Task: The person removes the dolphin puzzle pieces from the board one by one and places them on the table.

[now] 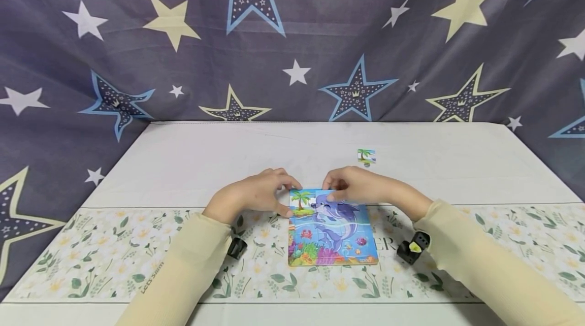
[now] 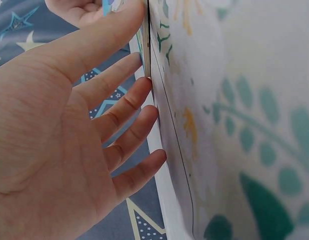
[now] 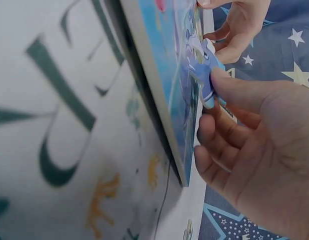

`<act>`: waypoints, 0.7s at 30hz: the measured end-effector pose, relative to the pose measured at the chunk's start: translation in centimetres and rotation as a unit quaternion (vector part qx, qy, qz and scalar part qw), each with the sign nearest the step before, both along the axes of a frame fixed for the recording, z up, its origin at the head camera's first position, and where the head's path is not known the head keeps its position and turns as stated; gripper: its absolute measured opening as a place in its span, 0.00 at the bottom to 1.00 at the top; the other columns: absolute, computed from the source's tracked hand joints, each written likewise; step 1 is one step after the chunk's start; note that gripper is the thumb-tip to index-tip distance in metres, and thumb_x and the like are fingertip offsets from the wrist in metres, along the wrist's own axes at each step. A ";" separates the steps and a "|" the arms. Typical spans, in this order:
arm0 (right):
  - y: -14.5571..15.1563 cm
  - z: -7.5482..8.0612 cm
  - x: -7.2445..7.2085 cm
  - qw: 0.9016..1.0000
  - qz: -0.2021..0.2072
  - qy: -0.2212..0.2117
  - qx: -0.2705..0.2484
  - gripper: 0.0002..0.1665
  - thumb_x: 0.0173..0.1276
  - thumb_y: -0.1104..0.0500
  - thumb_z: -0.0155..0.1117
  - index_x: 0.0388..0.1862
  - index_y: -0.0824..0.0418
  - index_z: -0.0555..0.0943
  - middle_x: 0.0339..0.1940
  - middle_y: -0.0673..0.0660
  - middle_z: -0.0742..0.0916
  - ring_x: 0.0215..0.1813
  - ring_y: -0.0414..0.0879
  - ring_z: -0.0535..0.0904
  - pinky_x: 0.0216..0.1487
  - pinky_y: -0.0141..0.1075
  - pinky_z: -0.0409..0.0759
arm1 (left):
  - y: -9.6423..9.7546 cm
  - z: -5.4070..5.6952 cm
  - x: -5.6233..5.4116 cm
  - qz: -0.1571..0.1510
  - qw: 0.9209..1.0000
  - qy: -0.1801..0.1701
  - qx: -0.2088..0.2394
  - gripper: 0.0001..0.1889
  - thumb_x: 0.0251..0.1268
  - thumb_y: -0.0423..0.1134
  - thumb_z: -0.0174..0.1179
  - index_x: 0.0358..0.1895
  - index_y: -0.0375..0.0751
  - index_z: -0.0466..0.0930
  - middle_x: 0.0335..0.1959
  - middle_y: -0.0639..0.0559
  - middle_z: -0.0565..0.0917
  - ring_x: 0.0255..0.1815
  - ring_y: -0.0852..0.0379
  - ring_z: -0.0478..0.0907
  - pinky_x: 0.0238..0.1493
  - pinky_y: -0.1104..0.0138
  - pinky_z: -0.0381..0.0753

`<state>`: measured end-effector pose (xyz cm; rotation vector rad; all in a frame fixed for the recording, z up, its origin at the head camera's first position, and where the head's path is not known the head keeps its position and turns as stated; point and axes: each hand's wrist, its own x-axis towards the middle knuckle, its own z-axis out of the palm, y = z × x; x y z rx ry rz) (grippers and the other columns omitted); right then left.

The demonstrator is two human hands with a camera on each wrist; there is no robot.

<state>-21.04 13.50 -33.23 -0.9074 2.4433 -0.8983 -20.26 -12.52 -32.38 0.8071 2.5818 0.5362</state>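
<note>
A dolphin jigsaw puzzle (image 1: 332, 245) in a flat tray lies on the table, showing a palm tree, a crab and coral. Over its upper part, my right hand (image 1: 363, 185) pinches a blue-purple puzzle piece (image 3: 208, 75) between thumb and fingers. The right wrist view shows this piece tilted up from the puzzle surface. My left hand (image 1: 258, 194) touches the puzzle's left side, thumb at the edge and fingers at the upper left corner. In the left wrist view, the left fingers (image 2: 127, 112) are extended and spread.
A loose puzzle piece (image 1: 366, 156) with a palm tree lies on the white table (image 1: 219, 156) behind the right hand. Under the puzzle runs a floral cloth strip (image 1: 151, 250). A dark curtain with stars (image 1: 297, 36) hangs along the back.
</note>
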 end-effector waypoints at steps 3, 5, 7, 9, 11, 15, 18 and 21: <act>0.2 0.1 -0.1 1.000 0.011 0.000 -0.014 0.06 0.71 0.62 0.64 0.45 0.60 0.82 0.33 0.50 0.83 0.32 0.43 0.75 0.38 0.38 0.74 | 0.0 0.0 0.0 0.000 1.000 0.001 0.000 0.29 0.58 0.48 0.73 0.64 0.51 0.77 0.53 0.56 0.75 0.58 0.53 0.67 0.62 0.54 0.68; 0.4 0.2 -0.1 1.000 0.020 0.002 -0.024 0.06 0.72 0.62 0.64 0.45 0.60 0.82 0.34 0.49 0.84 0.33 0.44 0.75 0.36 0.37 0.75 | 0.0 0.0 0.0 -0.001 1.000 0.001 0.001 0.29 0.57 0.47 0.73 0.64 0.51 0.77 0.53 0.55 0.75 0.58 0.53 0.67 0.62 0.54 0.68; 0.5 0.2 -0.2 0.999 0.022 0.000 -0.030 0.06 0.72 0.62 0.63 0.46 0.59 0.82 0.34 0.49 0.84 0.33 0.44 0.76 0.36 0.37 0.75 | 0.0 0.0 0.0 -0.001 1.000 0.002 0.002 0.29 0.57 0.47 0.73 0.64 0.50 0.77 0.53 0.55 0.75 0.58 0.53 0.67 0.62 0.54 0.68; 0.7 0.3 -0.3 0.999 0.024 0.002 -0.034 0.06 0.72 0.62 0.63 0.45 0.59 0.82 0.34 0.49 0.84 0.34 0.44 0.77 0.36 0.37 0.76 | 0.0 0.0 0.0 -0.002 1.000 0.002 0.002 0.29 0.57 0.47 0.73 0.64 0.50 0.77 0.53 0.55 0.75 0.58 0.53 0.67 0.63 0.53 0.68; 0.8 0.4 -0.3 0.999 0.021 0.004 -0.035 0.05 0.73 0.61 0.63 0.45 0.58 0.82 0.35 0.49 0.85 0.35 0.45 0.78 0.37 0.38 0.77 | 0.0 0.0 0.0 -0.002 1.000 0.001 0.003 0.29 0.57 0.47 0.73 0.64 0.50 0.77 0.53 0.55 0.75 0.58 0.53 0.67 0.63 0.53 0.68; 1.3 0.5 -0.3 0.999 0.020 0.024 -0.038 0.06 0.72 0.61 0.63 0.45 0.58 0.83 0.34 0.48 0.84 0.35 0.44 0.78 0.37 0.38 0.77 | 0.0 0.0 0.0 -0.002 1.000 -0.001 0.004 0.29 0.57 0.47 0.73 0.64 0.50 0.77 0.53 0.55 0.75 0.58 0.53 0.67 0.62 0.53 0.68; 1.7 0.4 -0.4 0.998 0.020 0.034 -0.044 0.06 0.72 0.61 0.64 0.45 0.59 0.83 0.33 0.49 0.84 0.32 0.44 0.76 0.36 0.37 0.76 | 0.0 0.0 0.1 -0.002 1.000 -0.002 0.006 0.29 0.58 0.46 0.73 0.64 0.50 0.77 0.53 0.55 0.75 0.58 0.52 0.67 0.62 0.53 0.68; 2.1 0.3 -0.5 0.998 0.018 0.033 -0.053 0.06 0.71 0.62 0.64 0.45 0.61 0.83 0.33 0.50 0.84 0.31 0.44 0.75 0.36 0.36 0.76 | 0.0 0.1 0.1 -0.002 1.000 -0.003 0.008 0.29 0.58 0.46 0.73 0.64 0.50 0.77 0.53 0.55 0.75 0.59 0.52 0.67 0.62 0.53 0.68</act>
